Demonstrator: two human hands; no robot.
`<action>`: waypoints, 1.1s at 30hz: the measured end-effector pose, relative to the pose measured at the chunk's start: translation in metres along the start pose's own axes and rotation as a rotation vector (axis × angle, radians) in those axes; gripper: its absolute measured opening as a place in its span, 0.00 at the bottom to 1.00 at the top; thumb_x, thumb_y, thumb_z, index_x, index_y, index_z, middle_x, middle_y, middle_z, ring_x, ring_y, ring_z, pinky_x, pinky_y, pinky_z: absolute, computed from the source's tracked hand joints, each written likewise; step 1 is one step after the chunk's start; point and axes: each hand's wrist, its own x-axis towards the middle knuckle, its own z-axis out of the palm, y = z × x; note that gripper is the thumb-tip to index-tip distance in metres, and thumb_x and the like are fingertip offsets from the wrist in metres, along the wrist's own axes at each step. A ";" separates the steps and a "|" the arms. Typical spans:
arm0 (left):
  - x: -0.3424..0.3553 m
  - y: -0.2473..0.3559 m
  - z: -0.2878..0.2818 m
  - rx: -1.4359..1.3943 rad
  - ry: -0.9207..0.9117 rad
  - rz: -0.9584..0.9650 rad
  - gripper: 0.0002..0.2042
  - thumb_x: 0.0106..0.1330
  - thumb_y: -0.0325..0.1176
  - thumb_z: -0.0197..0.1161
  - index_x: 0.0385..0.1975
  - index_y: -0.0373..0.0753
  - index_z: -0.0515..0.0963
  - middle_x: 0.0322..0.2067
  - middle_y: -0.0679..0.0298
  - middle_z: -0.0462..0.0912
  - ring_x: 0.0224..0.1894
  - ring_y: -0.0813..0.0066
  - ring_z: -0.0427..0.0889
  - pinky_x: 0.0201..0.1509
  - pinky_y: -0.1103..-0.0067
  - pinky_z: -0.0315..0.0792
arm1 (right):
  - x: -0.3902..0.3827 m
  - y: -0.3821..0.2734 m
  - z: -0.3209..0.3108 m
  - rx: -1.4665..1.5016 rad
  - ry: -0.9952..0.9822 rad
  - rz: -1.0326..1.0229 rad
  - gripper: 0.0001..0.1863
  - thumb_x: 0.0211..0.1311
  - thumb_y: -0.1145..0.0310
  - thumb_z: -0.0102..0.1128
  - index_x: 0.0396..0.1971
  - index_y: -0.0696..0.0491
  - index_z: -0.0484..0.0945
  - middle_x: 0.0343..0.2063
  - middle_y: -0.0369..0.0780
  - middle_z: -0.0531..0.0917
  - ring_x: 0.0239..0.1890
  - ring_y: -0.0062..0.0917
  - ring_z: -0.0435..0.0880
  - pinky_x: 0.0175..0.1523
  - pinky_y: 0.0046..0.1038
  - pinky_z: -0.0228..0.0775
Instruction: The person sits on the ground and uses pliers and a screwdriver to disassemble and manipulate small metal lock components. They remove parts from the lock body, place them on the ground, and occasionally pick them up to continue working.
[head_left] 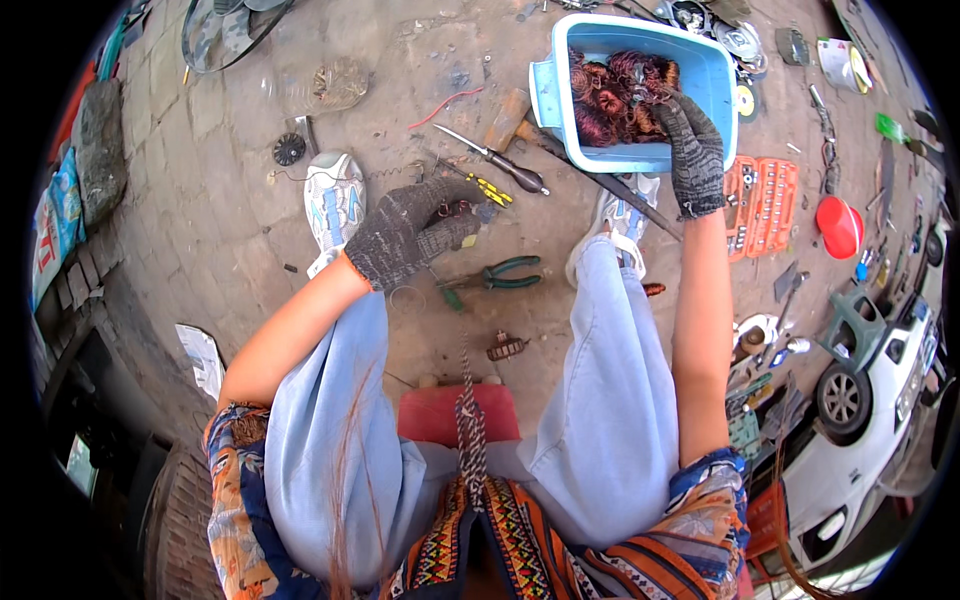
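Observation:
My left hand (pixel 405 235), in a dark grey knitted glove, is curled round a small dark reddish part (pixel 457 209), mostly hidden by the fingers. My right hand (pixel 693 145), gloved alike, reaches over the near right rim of a light blue plastic basin (pixel 545 95). Its fingertips are closed on the tangled copper wire coils (pixel 610 100) heaped inside. Between my feet lie a pointed tool with a dark wooden handle (pixel 525 178), a yellow-and-black handled tool (pixel 492 192), green-handled pliers (pixel 512 272) and a green-handled screwdriver (pixel 452 298). Nearer to me rests a small wire-wound metal core (pixel 507 346).
A wooden-headed hammer (pixel 508 120) lies beside the basin, its dark handle running under it. To the right are an orange socket set case (pixel 770 205), a red bowl (pixel 838 227) and a white toy-like or real car (pixel 880 420). A red stool (pixel 420 412) is beneath me.

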 end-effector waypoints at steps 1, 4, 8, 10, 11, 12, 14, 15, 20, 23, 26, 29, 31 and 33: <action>0.001 0.004 0.000 -0.177 -0.001 -0.068 0.16 0.63 0.33 0.60 0.50 0.37 0.73 0.39 0.61 0.80 0.36 0.76 0.79 0.42 0.78 0.74 | -0.005 -0.006 0.004 0.019 -0.003 0.006 0.14 0.60 0.70 0.60 0.46 0.57 0.78 0.41 0.38 0.82 0.43 0.20 0.78 0.52 0.23 0.68; 0.004 0.013 0.000 -0.517 0.000 -0.189 0.16 0.66 0.31 0.56 0.53 0.36 0.71 0.42 0.61 0.79 0.39 0.77 0.78 0.44 0.80 0.74 | -0.013 -0.007 0.012 -0.039 -0.051 -0.129 0.13 0.59 0.71 0.61 0.45 0.55 0.79 0.42 0.36 0.81 0.44 0.19 0.77 0.53 0.23 0.67; 0.014 0.021 0.002 -0.620 -0.043 -0.055 0.18 0.68 0.30 0.53 0.56 0.35 0.67 0.44 0.59 0.79 0.41 0.76 0.79 0.45 0.79 0.74 | -0.020 -0.016 0.018 0.016 -0.068 -0.087 0.13 0.59 0.70 0.62 0.44 0.54 0.80 0.41 0.35 0.81 0.42 0.18 0.76 0.51 0.22 0.67; 0.016 0.018 0.006 -0.645 -0.018 -0.053 0.18 0.68 0.33 0.53 0.56 0.35 0.68 0.43 0.59 0.79 0.41 0.76 0.79 0.45 0.80 0.74 | -0.014 -0.015 0.018 -0.060 0.021 0.008 0.13 0.60 0.68 0.61 0.44 0.56 0.80 0.38 0.35 0.82 0.40 0.17 0.77 0.47 0.22 0.69; 0.015 0.020 0.005 -0.657 -0.017 -0.077 0.18 0.68 0.34 0.53 0.56 0.36 0.67 0.43 0.60 0.79 0.41 0.76 0.79 0.44 0.80 0.74 | -0.011 -0.010 0.014 -0.059 0.053 0.053 0.14 0.60 0.68 0.61 0.44 0.57 0.79 0.38 0.36 0.82 0.39 0.17 0.77 0.46 0.22 0.69; 0.015 0.022 0.005 -0.674 -0.022 -0.098 0.19 0.68 0.34 0.54 0.57 0.36 0.67 0.43 0.60 0.79 0.41 0.77 0.79 0.44 0.80 0.74 | -0.009 -0.006 0.009 -0.064 0.091 0.099 0.14 0.60 0.67 0.61 0.44 0.58 0.79 0.37 0.36 0.82 0.38 0.17 0.77 0.45 0.22 0.69; 0.015 0.024 0.002 -0.716 -0.042 -0.127 0.19 0.68 0.35 0.54 0.57 0.36 0.67 0.43 0.60 0.80 0.41 0.77 0.79 0.43 0.80 0.75 | -0.006 0.001 0.003 0.079 0.099 0.131 0.13 0.61 0.67 0.59 0.42 0.59 0.78 0.35 0.36 0.82 0.34 0.18 0.77 0.42 0.21 0.69; 0.013 0.024 0.000 -0.734 -0.050 -0.141 0.20 0.68 0.36 0.55 0.57 0.36 0.67 0.43 0.60 0.80 0.41 0.77 0.79 0.43 0.80 0.75 | -0.007 0.002 0.005 0.180 0.094 0.149 0.13 0.62 0.67 0.59 0.42 0.58 0.78 0.34 0.36 0.82 0.33 0.18 0.77 0.42 0.21 0.69; 0.011 0.007 0.004 -0.736 -0.002 -0.107 0.20 0.68 0.38 0.55 0.57 0.36 0.67 0.43 0.60 0.80 0.40 0.77 0.80 0.42 0.81 0.75 | 0.004 0.008 -0.005 0.214 0.069 0.169 0.10 0.61 0.70 0.59 0.40 0.59 0.77 0.33 0.40 0.82 0.34 0.23 0.80 0.41 0.24 0.73; 0.010 0.005 0.001 -0.680 0.006 -0.168 0.20 0.68 0.37 0.54 0.57 0.37 0.67 0.44 0.60 0.80 0.37 0.77 0.80 0.39 0.82 0.76 | 0.006 -0.002 0.004 0.014 0.147 0.139 0.15 0.63 0.64 0.58 0.43 0.58 0.77 0.32 0.37 0.82 0.32 0.18 0.78 0.38 0.21 0.71; 0.007 0.009 -0.003 -0.607 -0.010 -0.252 0.18 0.68 0.36 0.53 0.56 0.36 0.68 0.43 0.60 0.80 0.35 0.76 0.81 0.37 0.82 0.77 | 0.016 0.001 -0.008 -0.235 0.147 0.092 0.20 0.62 0.59 0.58 0.48 0.58 0.76 0.37 0.41 0.83 0.36 0.21 0.80 0.42 0.24 0.72; 0.004 0.004 -0.005 -0.581 -0.031 -0.289 0.17 0.69 0.36 0.52 0.55 0.35 0.68 0.43 0.60 0.80 0.34 0.75 0.83 0.35 0.81 0.78 | 0.018 0.011 -0.005 -0.807 0.183 -0.165 0.23 0.60 0.58 0.60 0.50 0.57 0.74 0.43 0.45 0.81 0.45 0.30 0.80 0.51 0.29 0.69; 0.002 -0.006 -0.006 -0.561 -0.055 -0.258 0.18 0.69 0.39 0.52 0.53 0.35 0.69 0.42 0.57 0.80 0.35 0.71 0.84 0.36 0.78 0.79 | 0.009 0.013 0.000 -0.662 0.175 -0.120 0.23 0.60 0.57 0.60 0.50 0.56 0.74 0.45 0.46 0.80 0.48 0.33 0.78 0.55 0.31 0.67; -0.002 -0.021 -0.007 -0.667 -0.006 -0.251 0.19 0.69 0.40 0.52 0.53 0.34 0.69 0.41 0.56 0.80 0.35 0.68 0.84 0.37 0.77 0.79 | -0.006 0.004 0.012 -0.776 0.121 -0.179 0.23 0.59 0.57 0.61 0.50 0.55 0.74 0.46 0.45 0.79 0.49 0.34 0.78 0.56 0.31 0.67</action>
